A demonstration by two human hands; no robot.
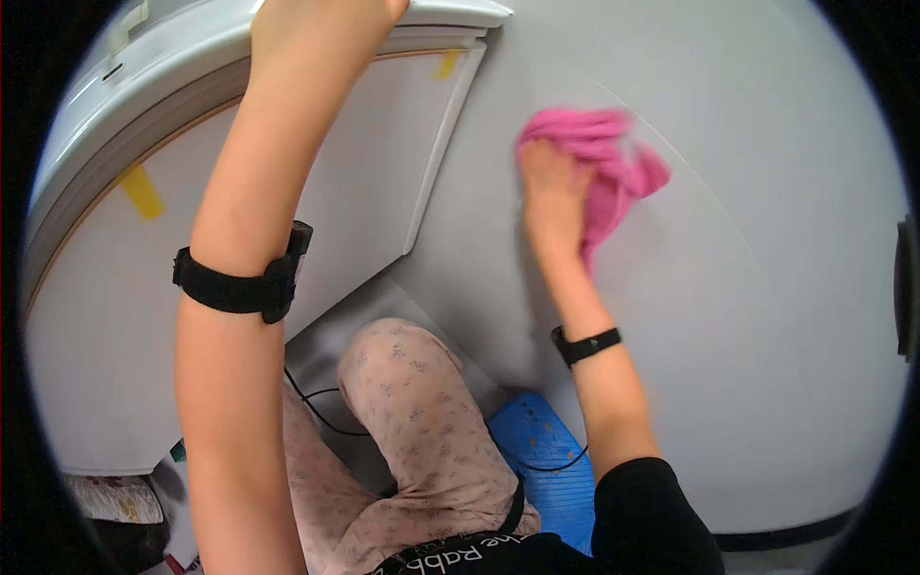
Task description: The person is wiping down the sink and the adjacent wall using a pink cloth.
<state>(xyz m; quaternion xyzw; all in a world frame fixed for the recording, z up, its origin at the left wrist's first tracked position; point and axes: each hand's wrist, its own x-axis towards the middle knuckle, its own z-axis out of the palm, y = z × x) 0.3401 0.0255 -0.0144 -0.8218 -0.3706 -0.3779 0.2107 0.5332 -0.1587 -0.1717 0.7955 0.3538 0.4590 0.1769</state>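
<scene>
A bunched pink cloth (604, 158) is under my right hand (556, 187), pressed against a smooth grey panel (747, 287). The fingers are closed into the folds, and hand and cloth are slightly blurred. My left arm reaches up across the left side, over a white panel (374, 182). At the upper edge of the picture my left hand (331, 17) lies at a white curved rim (446, 13). Its fingers are cut off by the frame, so their hold cannot be seen.
Yellow tape pieces (144, 192) stick to the white panel near its curved border. Below, a blue ridged board (546, 479) sits beside my bent knee (402, 364), with thin black cable (331, 417) nearby. A dark handle-like part (905, 287) is at the far right.
</scene>
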